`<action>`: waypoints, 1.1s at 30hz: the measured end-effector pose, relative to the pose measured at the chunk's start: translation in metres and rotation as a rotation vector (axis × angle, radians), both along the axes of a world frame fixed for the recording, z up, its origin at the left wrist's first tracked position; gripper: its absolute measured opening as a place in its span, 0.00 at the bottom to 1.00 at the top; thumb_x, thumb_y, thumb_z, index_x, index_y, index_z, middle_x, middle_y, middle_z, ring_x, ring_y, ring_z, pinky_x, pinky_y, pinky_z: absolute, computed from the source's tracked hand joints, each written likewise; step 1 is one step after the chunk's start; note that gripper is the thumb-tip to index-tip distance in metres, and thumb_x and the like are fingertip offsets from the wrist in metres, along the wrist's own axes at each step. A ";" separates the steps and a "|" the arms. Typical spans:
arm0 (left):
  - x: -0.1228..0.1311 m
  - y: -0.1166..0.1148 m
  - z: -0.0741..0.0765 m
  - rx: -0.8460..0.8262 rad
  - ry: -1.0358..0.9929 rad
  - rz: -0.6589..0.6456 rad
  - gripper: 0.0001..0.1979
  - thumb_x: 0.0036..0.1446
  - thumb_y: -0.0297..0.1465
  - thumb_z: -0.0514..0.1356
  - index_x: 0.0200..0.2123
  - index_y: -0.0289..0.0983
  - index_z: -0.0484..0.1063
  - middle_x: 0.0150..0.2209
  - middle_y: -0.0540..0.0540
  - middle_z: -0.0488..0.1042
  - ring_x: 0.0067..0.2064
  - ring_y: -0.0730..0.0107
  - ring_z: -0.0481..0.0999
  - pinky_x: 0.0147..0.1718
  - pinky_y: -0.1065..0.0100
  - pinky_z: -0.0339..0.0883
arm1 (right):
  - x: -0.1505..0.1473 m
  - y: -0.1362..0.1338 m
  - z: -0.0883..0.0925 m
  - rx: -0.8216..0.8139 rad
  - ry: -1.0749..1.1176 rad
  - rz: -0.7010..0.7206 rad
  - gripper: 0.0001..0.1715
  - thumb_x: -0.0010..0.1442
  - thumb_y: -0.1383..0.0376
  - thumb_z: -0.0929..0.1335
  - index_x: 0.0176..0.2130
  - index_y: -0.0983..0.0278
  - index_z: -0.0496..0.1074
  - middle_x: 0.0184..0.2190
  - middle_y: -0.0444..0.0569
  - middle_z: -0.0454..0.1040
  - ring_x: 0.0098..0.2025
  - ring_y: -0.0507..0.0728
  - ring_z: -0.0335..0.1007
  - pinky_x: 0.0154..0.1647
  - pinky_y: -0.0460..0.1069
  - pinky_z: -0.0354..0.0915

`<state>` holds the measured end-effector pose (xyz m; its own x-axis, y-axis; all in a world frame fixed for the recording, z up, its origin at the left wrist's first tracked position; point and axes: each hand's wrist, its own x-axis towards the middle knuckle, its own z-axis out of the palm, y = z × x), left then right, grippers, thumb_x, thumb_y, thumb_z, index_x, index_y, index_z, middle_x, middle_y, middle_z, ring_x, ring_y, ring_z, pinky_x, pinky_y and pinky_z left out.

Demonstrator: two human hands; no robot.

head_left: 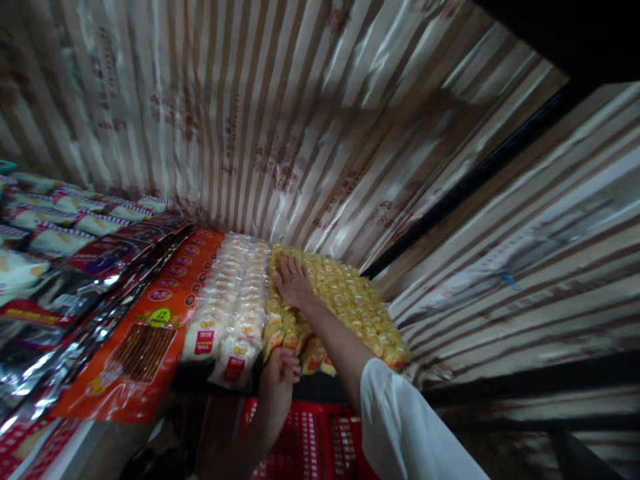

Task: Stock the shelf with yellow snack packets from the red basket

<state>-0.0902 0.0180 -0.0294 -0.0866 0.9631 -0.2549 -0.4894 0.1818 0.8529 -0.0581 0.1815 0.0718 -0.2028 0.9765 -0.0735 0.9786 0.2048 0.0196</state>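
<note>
Rows of small yellow packets (350,293) lie side by side on a dark shelf. My right hand (294,281) rests on top of the leftmost yellow row near its back end, fingers spread and palm down. At the front end of that row, my left hand (281,373) touches the packets with its fingers bent together; whether it grips one I cannot make out. Just left of the yellow rows are two rows of white round cakes (237,320) in clear wrap with red labels.
An orange snack bag (145,333) and dark glossy bags (65,300) lie on the left, with white packets (65,213) behind. Red baskets (305,443) stand below the shelf edge. Striped plastic sheeting (240,113) hangs behind, crossed by a black bar (465,187).
</note>
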 end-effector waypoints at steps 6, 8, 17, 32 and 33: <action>0.006 -0.002 0.002 -0.056 0.192 -0.031 0.11 0.45 0.32 0.53 0.34 0.37 0.65 0.32 0.44 0.73 0.34 0.65 0.74 0.19 0.72 0.67 | 0.011 0.015 -0.016 -0.028 -0.021 -0.040 0.37 0.65 0.49 0.46 0.67 0.63 0.39 0.68 0.46 0.40 0.69 0.61 0.29 0.66 0.59 0.35; 0.007 -0.002 0.002 -0.050 0.239 -0.033 0.11 0.46 0.31 0.52 0.36 0.37 0.65 0.33 0.43 0.73 0.34 0.65 0.74 0.20 0.72 0.68 | 0.013 0.012 -0.018 -0.011 -0.004 -0.034 0.37 0.65 0.50 0.45 0.67 0.63 0.39 0.68 0.45 0.40 0.69 0.59 0.28 0.66 0.58 0.35; 0.009 -0.002 -0.003 -0.062 0.260 -0.034 0.12 0.45 0.31 0.52 0.36 0.37 0.65 0.34 0.42 0.73 0.35 0.63 0.74 0.17 0.72 0.68 | 0.011 0.028 -0.009 0.109 -0.038 -0.003 0.35 0.65 0.51 0.47 0.66 0.62 0.46 0.68 0.50 0.41 0.69 0.61 0.31 0.66 0.60 0.34; 0.009 -0.003 -0.001 -0.078 0.263 -0.011 0.09 0.46 0.29 0.54 0.34 0.38 0.68 0.33 0.42 0.74 0.34 0.64 0.75 0.17 0.74 0.66 | 0.002 0.060 0.002 0.138 -0.042 0.045 0.36 0.65 0.50 0.47 0.65 0.64 0.48 0.68 0.51 0.41 0.69 0.60 0.31 0.66 0.60 0.34; 0.009 -0.003 -0.002 -0.068 0.263 -0.020 0.10 0.46 0.29 0.54 0.34 0.38 0.68 0.33 0.42 0.74 0.34 0.64 0.75 0.18 0.74 0.67 | 0.001 0.065 0.000 0.120 -0.037 0.051 0.36 0.65 0.50 0.46 0.65 0.64 0.47 0.68 0.50 0.40 0.69 0.60 0.30 0.66 0.60 0.33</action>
<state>-0.0810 0.0152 -0.0317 -0.1396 0.9468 -0.2901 -0.2483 0.2501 0.9358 -0.0574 0.2461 0.0714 -0.2517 0.9672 0.0351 0.9651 0.2481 0.0832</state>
